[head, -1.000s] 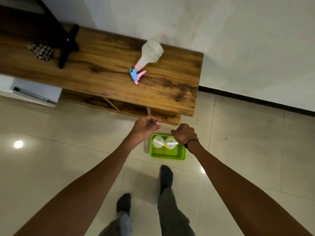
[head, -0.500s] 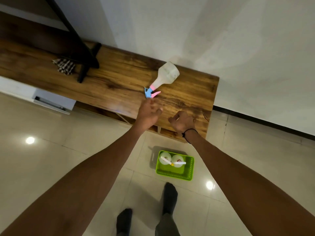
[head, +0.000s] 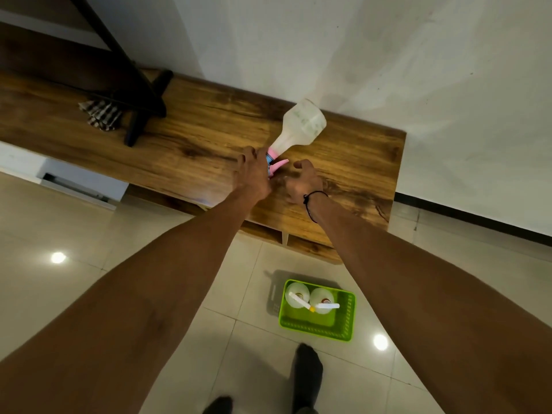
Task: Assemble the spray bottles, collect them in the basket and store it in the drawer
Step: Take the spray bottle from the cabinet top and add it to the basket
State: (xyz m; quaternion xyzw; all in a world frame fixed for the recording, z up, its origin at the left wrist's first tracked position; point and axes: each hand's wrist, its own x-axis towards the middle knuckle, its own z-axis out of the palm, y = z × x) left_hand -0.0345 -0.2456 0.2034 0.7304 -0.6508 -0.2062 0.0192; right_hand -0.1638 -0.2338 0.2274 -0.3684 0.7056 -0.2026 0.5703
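A translucent white spray bottle point(head: 303, 124) with a pink and blue spray head lies on its side on the wooden cabinet top point(head: 194, 138), its head pointing towards me. My left hand point(head: 251, 174) lies over the spray head, fingers curled around it by the pink collar. My right hand point(head: 301, 182), with a black cord at the wrist, hovers just right of the pink trigger with its fingers bent and apart, holding nothing. On the floor tiles below, a green basket point(head: 316, 327) holds two white spray bottles point(head: 310, 298) standing upright.
A black stand leg point(head: 140, 94) and a checked cloth point(head: 100, 113) sit on the cabinet's left part. A white drawer front point(head: 80, 182) is under the top at left. The wall is right behind the cabinet. My feet point(head: 306, 372) stand close to the basket.
Both hands rose from above the basket to the cabinet top. The left hand reached the spray head, the right hand came beside it. My view moved up and forwards.
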